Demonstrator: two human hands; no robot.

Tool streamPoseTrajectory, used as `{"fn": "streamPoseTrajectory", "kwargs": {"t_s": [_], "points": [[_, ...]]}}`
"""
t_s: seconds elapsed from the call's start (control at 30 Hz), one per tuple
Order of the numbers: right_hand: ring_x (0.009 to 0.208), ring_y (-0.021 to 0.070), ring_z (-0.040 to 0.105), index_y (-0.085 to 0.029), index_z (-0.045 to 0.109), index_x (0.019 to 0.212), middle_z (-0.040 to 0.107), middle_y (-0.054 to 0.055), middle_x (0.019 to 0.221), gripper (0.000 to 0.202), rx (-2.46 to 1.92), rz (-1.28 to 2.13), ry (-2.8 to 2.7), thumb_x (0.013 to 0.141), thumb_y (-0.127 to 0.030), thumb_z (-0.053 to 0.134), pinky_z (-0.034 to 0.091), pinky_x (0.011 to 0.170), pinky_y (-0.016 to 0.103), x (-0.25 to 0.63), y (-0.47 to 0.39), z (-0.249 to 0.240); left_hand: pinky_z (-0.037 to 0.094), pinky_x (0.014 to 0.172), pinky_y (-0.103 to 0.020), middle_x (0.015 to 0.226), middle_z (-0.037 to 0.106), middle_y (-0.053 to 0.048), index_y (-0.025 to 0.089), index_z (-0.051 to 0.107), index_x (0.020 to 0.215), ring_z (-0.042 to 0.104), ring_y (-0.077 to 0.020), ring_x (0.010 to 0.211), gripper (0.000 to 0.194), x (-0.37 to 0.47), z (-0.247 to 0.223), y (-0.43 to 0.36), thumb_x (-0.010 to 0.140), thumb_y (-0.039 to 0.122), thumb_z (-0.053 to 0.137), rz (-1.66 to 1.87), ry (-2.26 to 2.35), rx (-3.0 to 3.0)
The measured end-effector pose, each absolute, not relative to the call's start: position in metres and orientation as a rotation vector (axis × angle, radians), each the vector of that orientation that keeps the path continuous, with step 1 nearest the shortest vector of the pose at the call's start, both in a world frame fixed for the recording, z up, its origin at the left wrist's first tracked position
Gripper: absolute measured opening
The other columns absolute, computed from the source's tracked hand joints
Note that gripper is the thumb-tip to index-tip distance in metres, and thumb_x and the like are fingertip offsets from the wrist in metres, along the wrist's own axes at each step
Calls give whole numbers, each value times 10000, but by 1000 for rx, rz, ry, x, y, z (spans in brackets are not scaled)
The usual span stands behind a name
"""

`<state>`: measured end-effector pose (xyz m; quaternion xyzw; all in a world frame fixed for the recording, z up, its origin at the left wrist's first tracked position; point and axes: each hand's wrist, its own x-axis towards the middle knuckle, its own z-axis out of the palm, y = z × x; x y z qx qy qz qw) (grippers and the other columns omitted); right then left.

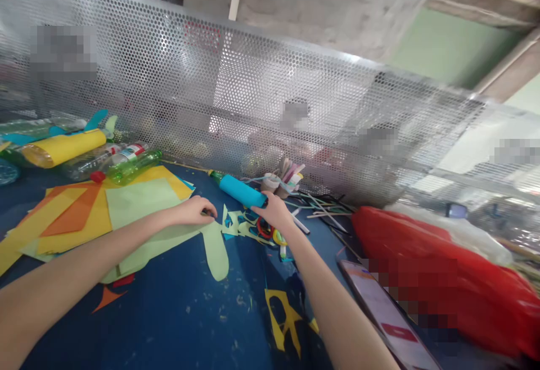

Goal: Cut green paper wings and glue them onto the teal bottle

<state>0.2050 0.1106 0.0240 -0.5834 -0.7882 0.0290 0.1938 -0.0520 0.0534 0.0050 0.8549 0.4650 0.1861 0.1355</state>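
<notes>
1. Here, the blue-wrapped bottle is grasped at its base end by the right hand; its green neck is pointed left, near the perforated screen.
2. The left hand is loosely curled by the pale green sheets; whether the rounded cut-out is pinched cannot be told.
3. The bottle is best gripped lightly, as the plastic could dent and the blue wrap might slip.
4. It should be kept clear of the paper scraps and the red ring.
5. The cut-out is best left flat, since thin paper creases easily.
</notes>
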Motion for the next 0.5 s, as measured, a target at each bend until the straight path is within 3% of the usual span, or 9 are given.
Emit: {"fn": "streamPoseTrajectory", "kwargs": {"t_s": [0.17, 0.27, 0.4, 0.5], "points": [[916, 230, 614, -163, 563, 1158, 658, 77, 1007, 548, -1426, 351, -2147, 683, -415, 665, 463, 809, 319, 202, 117, 33, 419, 671, -241, 818, 661, -31, 184, 673, 843, 591, -167, 748, 181, -49, 4, 54, 753, 235, 525, 569, 1338, 2439], [905, 214, 624, -169, 566, 1163, 668, 56, 1003, 574, -1326, 618, -2106, 668, -438, 675, 479, 805, 306, 202, 120, 31, 427, 662, -272, 805, 599, -39, 176, 613, 876, 557, -180, 736, 197, -49, 7, 55, 753, 322, 564, 842, 1565, 2412], [939, 214, 620, -167, 563, 1166, 669, 53, 1024, 569, -1198, 898, -2030, 675, -430, 677, 478, 848, 334, 204, 118, 26, 381, 867, -414, 1064, 493, -109, 184, 510, 1106, 459, -288, 1015, 584, -62, 17, 58, 627, 459, 698, 1295, 2019, 2386], [973, 214, 610, -164, 563, 1157, 657, 65, 1064, 549, -1131, 1067, -1986, 680, -410, 681, 472, 875, 352, 206, 113, 28, 298, 955, -473, 1217, 435, -124, 240, 374, 1291, 366, -347, 1153, 894, -80, 23, 61, 524, 484, 764, 1098, 2011, 2483]]}}
